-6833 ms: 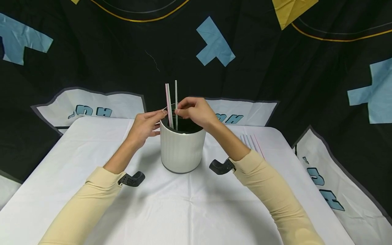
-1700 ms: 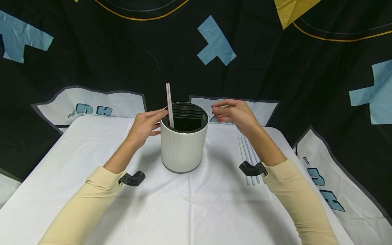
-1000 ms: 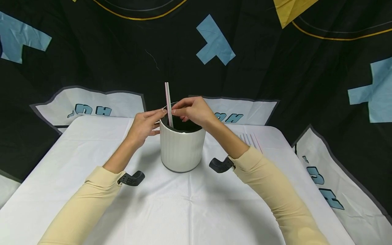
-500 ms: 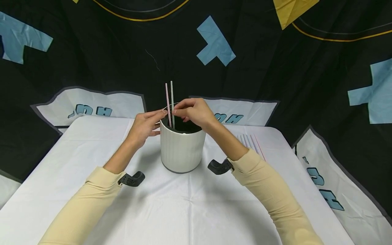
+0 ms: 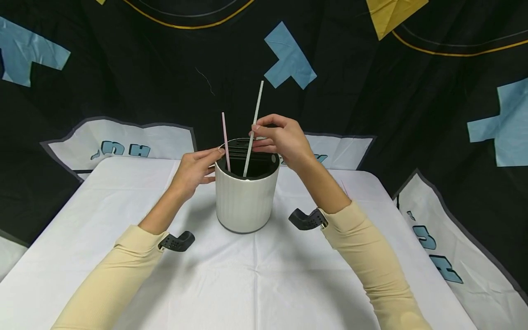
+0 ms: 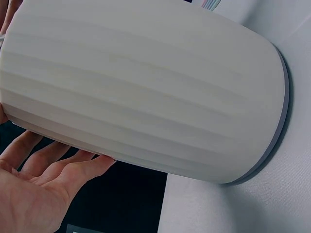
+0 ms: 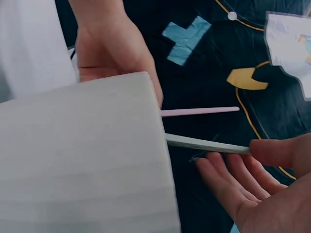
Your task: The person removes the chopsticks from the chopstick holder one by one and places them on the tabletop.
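Note:
A white ribbed utensil holder (image 5: pixel 245 206) with a black slotted top stands upright on the table. My left hand (image 5: pixel 191 172) holds its left side, thumb at the rim and fingers along the outer wall. A pink chopstick (image 5: pixel 226 137) leans inside the holder beside that thumb. Between thumb and fingertips my right hand (image 5: pixel 288 140) pinches a pale green chopstick (image 5: pixel 256 110), tilted to the right, its lower end still inside the opening. The right wrist view shows this pale chopstick (image 7: pixel 204 144) sticking out past the rim next to the pink one (image 7: pixel 199 111).
Several more chopsticks lie on the white-covered table (image 5: pixel 264 284) to the right, mostly hidden by my right forearm; one pink tip (image 5: pixel 343 187) shows. Their ends (image 6: pixel 212 5) also peek out at the top of the left wrist view. A dark patterned curtain (image 5: pixel 165 82) hangs behind.
One of three standing chopsticks was taken out earlier. My right hand then returned, pinched the pale one, parted it from the pink one and drew it up and right. My left hand stayed put.

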